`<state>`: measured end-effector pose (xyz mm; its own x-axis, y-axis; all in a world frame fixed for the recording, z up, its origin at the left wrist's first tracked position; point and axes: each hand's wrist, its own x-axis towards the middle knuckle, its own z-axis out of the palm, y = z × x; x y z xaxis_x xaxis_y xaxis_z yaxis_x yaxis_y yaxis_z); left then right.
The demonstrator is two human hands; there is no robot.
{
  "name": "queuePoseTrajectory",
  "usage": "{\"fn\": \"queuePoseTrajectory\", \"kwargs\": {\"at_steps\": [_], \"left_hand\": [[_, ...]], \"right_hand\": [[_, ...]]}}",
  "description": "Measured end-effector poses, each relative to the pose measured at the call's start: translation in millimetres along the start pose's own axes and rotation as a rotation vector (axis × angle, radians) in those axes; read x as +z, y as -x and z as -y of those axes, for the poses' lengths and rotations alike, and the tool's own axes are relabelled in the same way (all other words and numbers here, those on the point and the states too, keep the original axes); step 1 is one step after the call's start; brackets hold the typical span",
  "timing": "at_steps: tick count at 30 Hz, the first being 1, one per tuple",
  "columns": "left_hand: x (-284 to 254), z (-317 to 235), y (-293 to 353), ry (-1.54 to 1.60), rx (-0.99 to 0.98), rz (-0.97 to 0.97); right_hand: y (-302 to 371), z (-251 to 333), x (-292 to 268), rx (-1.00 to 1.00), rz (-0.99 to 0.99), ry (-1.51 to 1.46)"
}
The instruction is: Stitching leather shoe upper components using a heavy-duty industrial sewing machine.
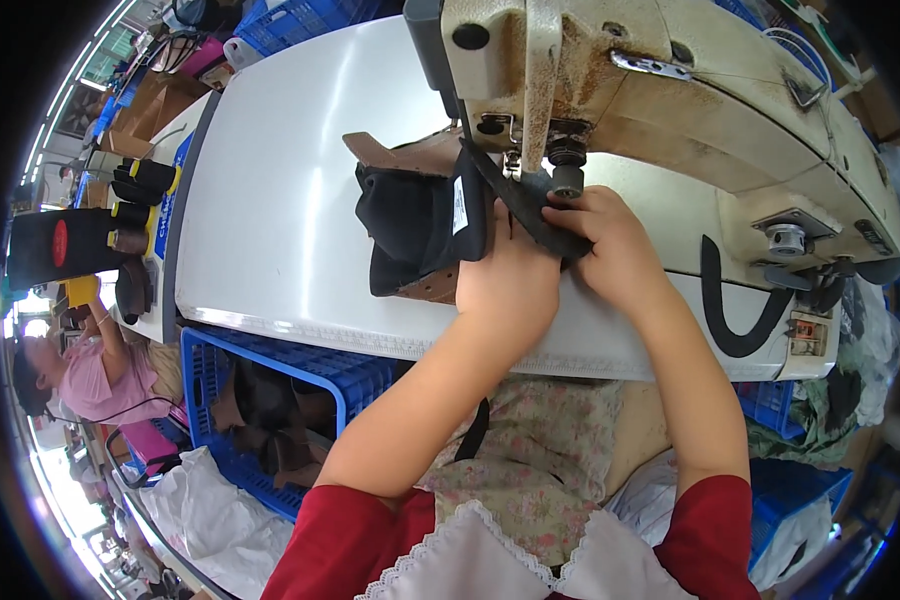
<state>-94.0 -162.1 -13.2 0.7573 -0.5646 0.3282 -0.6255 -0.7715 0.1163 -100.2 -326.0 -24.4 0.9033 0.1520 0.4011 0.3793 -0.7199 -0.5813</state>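
The thumb and bent index finger of the right hand (610, 240) are closed on the loose lower end of a curved black strip (530, 212), pinching it just below the presser foot (512, 165) of a sewing machine (690, 120). The left hand (510, 275) lies just beside it, fingers pointing up toward the machine; the strip covers part of them, so whether they grip anything cannot be told. Against the left hand's outer side sits a black shoe upper (400, 215) with a white label (460, 205) and brown edge pieces, lying on the white tabletop (260, 200) to the left of the presser foot. The machine's beige casing is stained brown and reaches across the upper right. On the tabletop, right of the right forearm, a U-shaped black strip (730, 335) lies near the front edge. Below the table, left of the person, a blue crate (355, 385) holds dark and brown pieces, with a white plastic bag (210, 510) near it. Farther left, a co-worker in a pink top (110, 380) reaches toward another table, where black pieces (150, 175) with yellow edges lie.
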Motion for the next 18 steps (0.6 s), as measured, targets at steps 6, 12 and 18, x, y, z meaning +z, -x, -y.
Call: {"fn": "queuePoseTrajectory", "kwargs": {"at_steps": [6,12,18], "left_hand": [[-3,9,3,-0.01,0.097,-0.036],[-5,9,3,-0.007,0.095,-0.012],[-7,14,0,-0.039,0.108,0.05]], "right_hand": [[4,12,-2,0.013,0.111,0.097],[9,15,5,-0.013,0.086,0.111],[11,19,8,-0.009,0.04,0.137]]}}
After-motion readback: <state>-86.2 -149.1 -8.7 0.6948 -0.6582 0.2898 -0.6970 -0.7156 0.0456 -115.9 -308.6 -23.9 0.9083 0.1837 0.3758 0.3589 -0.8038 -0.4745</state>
